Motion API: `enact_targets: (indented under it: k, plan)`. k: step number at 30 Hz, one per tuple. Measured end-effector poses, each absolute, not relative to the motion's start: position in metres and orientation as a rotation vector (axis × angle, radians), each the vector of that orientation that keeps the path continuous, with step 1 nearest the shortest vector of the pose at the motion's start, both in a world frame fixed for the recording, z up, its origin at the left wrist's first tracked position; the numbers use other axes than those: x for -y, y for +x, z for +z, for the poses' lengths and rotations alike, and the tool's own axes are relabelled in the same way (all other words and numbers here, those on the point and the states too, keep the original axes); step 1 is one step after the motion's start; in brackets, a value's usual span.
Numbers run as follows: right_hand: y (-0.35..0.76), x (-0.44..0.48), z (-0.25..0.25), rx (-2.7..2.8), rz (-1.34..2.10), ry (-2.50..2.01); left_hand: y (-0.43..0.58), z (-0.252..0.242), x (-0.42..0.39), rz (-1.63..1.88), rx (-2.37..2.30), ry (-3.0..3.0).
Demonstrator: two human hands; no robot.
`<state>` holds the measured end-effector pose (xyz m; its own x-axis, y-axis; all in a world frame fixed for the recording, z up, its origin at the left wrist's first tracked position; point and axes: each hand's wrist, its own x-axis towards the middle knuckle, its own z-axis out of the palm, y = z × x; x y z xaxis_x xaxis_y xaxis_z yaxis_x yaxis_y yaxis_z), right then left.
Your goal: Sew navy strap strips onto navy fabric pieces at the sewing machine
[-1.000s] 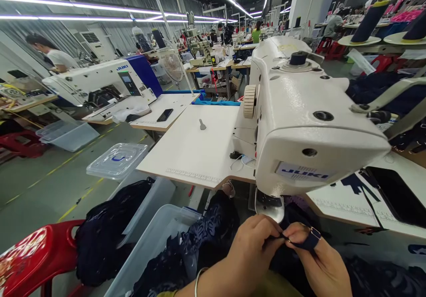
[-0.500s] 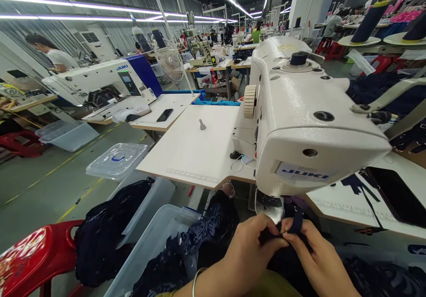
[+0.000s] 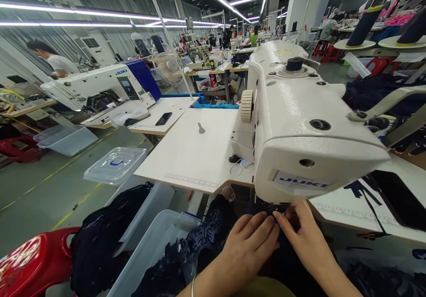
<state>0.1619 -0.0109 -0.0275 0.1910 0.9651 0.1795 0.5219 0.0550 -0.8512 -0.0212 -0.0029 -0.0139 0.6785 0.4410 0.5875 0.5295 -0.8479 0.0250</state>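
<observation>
My left hand (image 3: 246,246) lies with its fingers pressed together on dark navy fabric, just below the head of a white sewing machine (image 3: 319,146). Close beside it, my right hand (image 3: 302,232) pinches the same navy fabric under the machine head. The two sets of fingertips nearly meet. The needle and presser foot are hidden behind the machine head and the hands. A navy lace garment (image 3: 213,226) runs down left of my left hand into a clear plastic bin (image 3: 146,243).
A white worktable (image 3: 189,155) with a small metal piece (image 3: 201,128) extends left of the machine. At right are a black phone (image 3: 399,199) and dark strap pieces (image 3: 362,192). A red stool (image 3: 36,261) and a dark fabric pile (image 3: 103,243) stand at lower left.
Both hands have moved up and forward, bringing the navy strap under the machine head. My left hand has turned from a pinch to lying over the fabric. The view has shifted slightly.
</observation>
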Motion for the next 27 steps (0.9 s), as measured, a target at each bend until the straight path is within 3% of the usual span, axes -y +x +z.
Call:
enact_targets:
  k: [4,7,27]
  plan:
    - [0.168,0.003,-0.024,1.261,1.052,-1.502,-0.026,-0.021,-0.001,-0.778,0.780,-2.724]
    - [0.173,-0.001,-0.020,1.174,1.166,-1.410,-0.028,-0.022,-0.004,-0.726,0.794,-2.775]
    - [0.188,0.009,-0.003,1.642,0.803,-1.542,-0.023,-0.014,-0.006,-0.776,0.799,-2.867]
